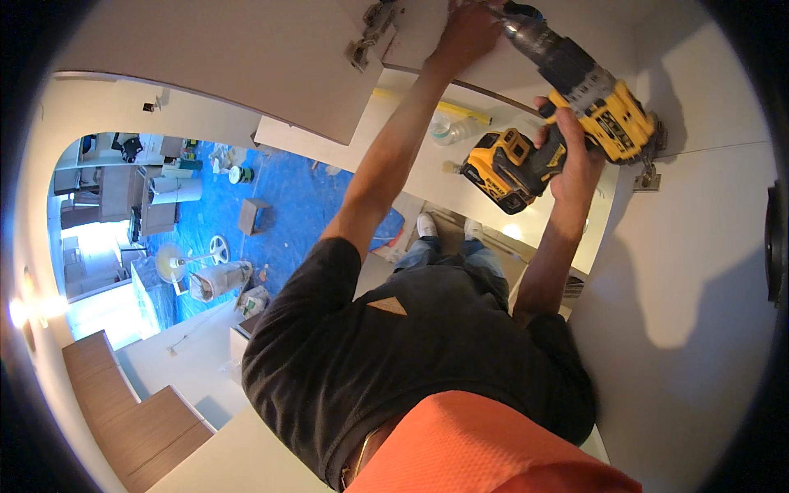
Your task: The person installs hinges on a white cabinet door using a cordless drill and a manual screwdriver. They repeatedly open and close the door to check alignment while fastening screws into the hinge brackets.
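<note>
My right hand (575, 168) grips a yellow and black cordless drill (604, 119) by its handle, fingers wrapped round it near the trigger. The drill's chuck points up and to the left. Close by its tip is my left hand (470, 39), raised against the pale cabinet panel, fingers bent together. Its fingertips are partly cut off by the top edge, and what they hold is hidden. Left of that hand, a metal hinge (368, 37) sits on a pale cabinet door (222, 53). Another hinge (648, 178) is fixed to the right side panel, just below the drill body.
Under my arms, a pale shelf (485, 185) carries a clear plastic bottle (450, 129) and a long yellow strip (464, 112). Through an arched opening at left, blue sheeting (283, 197) covers the floor, with a fan (171, 263), a box (253, 215) and a bucket (240, 174).
</note>
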### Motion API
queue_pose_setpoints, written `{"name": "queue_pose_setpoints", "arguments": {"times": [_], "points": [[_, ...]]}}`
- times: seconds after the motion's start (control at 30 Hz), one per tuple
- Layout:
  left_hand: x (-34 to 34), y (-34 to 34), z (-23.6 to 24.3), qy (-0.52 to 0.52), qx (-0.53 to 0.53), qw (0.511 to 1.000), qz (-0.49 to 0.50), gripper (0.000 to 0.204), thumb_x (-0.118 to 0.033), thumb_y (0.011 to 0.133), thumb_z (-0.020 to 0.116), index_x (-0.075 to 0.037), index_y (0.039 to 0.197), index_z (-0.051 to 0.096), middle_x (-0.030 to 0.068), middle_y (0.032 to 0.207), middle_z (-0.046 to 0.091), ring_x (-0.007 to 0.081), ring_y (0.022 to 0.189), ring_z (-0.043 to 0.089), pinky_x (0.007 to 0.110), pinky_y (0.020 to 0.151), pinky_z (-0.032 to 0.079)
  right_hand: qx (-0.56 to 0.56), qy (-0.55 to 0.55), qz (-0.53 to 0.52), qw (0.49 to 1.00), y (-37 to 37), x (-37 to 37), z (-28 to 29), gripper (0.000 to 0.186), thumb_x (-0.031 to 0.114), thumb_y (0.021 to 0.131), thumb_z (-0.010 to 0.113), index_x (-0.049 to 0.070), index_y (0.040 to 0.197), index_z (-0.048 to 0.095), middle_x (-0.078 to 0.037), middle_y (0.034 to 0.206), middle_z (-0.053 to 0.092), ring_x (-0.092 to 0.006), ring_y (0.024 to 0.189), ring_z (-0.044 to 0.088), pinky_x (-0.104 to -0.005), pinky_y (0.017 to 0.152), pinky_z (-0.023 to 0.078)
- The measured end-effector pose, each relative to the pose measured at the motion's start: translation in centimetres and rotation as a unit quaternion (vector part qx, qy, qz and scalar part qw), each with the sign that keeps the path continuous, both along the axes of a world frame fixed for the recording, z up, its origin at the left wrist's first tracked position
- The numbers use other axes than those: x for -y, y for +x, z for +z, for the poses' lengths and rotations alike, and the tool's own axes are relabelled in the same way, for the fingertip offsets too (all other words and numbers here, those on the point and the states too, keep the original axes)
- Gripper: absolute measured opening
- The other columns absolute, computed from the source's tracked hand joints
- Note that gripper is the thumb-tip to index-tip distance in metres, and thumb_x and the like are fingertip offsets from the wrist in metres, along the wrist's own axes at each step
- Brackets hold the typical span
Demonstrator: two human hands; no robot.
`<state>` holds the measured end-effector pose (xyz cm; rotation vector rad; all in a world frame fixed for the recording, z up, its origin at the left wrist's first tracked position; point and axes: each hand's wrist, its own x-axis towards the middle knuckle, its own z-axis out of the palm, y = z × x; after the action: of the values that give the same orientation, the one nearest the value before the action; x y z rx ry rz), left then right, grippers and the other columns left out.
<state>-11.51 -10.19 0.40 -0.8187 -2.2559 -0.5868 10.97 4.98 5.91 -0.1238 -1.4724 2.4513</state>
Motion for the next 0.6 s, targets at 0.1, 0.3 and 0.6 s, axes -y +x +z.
{"name": "queue_pose_setpoints", "arguments": {"times": [0.1,0.3,0.6], "points": [[2.6,4.9,-0.7,0.201,0.143,0.969,-0.034,0.034,-0.017,0.093,0.065,-0.008,0.125,0.062,0.0104,0.121,0.066,0.0284,0.116,0.062,0.043,0.102,0.046,0.012,-0.001,0.044,0.999,-1.0,0.0,-0.9,0.030,0.015,0.089,0.074,0.003,0.115,0.063,-0.014,0.099,0.073,-0.0120,0.061,0.060,-0.0242,0.054,0.050],[4.7,12.2,-2.5,0.553,0.335,0.746,-0.161,0.039,-0.028,0.102,0.058,-0.003,0.131,0.054,0.0118,0.120,0.064,0.0266,0.112,0.065,0.038,0.096,0.054,0.027,-0.039,0.129,0.990,-3.5,1.8,-4.8,0.028,0.015,0.082,0.080,0.001,0.103,0.068,-0.007,0.089,0.071,-0.0128,0.062,0.063,-0.0256,0.053,0.050],[4.1,11.1,-2.9,0.596,0.372,0.659,-0.269,0.041,-0.039,0.102,0.057,-0.008,0.129,0.054,0.0064,0.125,0.063,0.0223,0.118,0.060,0.044,0.101,0.051,0.052,-0.030,0.145,0.988,-5.6,2.7,-8.0,0.038,0.020,0.079,0.084,0.000,0.106,0.066,-0.007,0.089,0.068,-0.0148,0.060,0.062,-0.0263,0.048,0.047]]}}
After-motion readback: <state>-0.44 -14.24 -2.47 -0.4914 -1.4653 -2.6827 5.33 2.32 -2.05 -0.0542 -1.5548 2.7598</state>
